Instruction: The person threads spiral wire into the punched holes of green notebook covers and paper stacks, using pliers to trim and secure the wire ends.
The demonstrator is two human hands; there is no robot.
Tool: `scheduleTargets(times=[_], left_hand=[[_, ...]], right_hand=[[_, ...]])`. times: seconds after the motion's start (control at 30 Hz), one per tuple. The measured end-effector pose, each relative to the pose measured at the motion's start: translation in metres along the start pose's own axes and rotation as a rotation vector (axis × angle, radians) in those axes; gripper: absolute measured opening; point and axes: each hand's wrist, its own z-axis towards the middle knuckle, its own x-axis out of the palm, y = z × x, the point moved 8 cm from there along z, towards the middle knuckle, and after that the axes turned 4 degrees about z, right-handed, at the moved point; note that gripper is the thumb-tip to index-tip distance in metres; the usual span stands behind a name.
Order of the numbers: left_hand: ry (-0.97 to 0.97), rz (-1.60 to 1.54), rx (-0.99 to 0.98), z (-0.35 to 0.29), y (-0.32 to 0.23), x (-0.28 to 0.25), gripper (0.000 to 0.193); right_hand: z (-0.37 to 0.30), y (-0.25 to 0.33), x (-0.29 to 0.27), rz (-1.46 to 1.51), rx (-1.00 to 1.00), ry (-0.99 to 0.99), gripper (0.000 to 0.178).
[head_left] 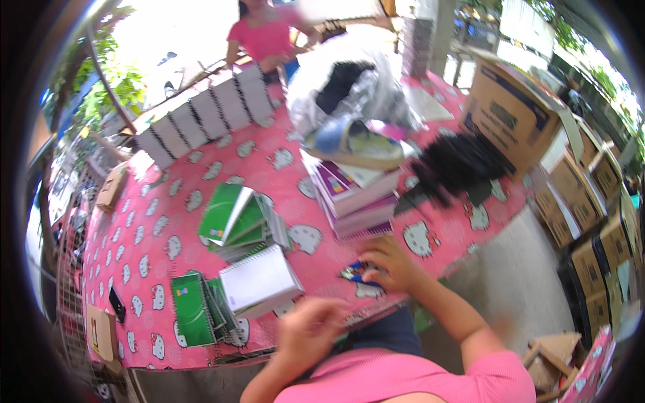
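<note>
- tabletop [201, 174] under a pink cloth printed with white cat faces, spread across most of the view, carrying everything below.
- stacked brown cardboard boxes [517, 107] off the tabletop's right edge, running down the right rim.
- heap of clear plastic bags [356, 84] with dark contents at the far middle, a slipper-like blue and yellow thing just in front of it.
- row of spiral notebooks [201, 114] standing edge-up at the far left, near another person in a pink top [265, 33].
- black tangled bundle [457, 161] right of centre, beside the stack of purple-edged books [353, 195].
- fanned green notebooks [238, 221] mid-table; more green ones [195, 309] at the near left, a white spiral pad [259, 279] lying on top of them.
- right hand [390, 262] flat near the tabletop's front edge, fingers curved down over the blue pens [356, 272]; touching them, but cannot tell whether closed around any.
- left hand [312, 329] blurred, raised just off the front edge, fingers loosely curled, apparently holding nothing; cannot tell for sure.
- blue pens small, lying roughly left to right on a cat print, poking out left of the right hand's fingertips; right hand on them, left hand apart, lower and to the left.
</note>
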Motion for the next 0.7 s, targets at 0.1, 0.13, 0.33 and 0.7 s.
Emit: scheduleTargets(times=[0.1,0.13,0.33,0.7], left_hand=[[0.851,-0.06,0.007,-0.013,0.029,0.119,0.033],[1.071,-0.053,0.123,-0.023,0.041,0.156,0.04],[1.112,-0.225,-0.187,-0.014,0.076,0.221,0.071],[1.093,-0.394,-0.11,-0.009,0.068,0.239,0.079]], right_hand=[[0.0,0.003,0.004,0.035,0.008,-0.02,0.039],[0.0,-0.001,0.004,0.044,0.024,-0.028,0.038],[0.002,-0.001,0.006,0.024,0.015,-0.029,0.035],[0.001,-0.002,0.0,0.067,0.062,-0.066,0.032]])
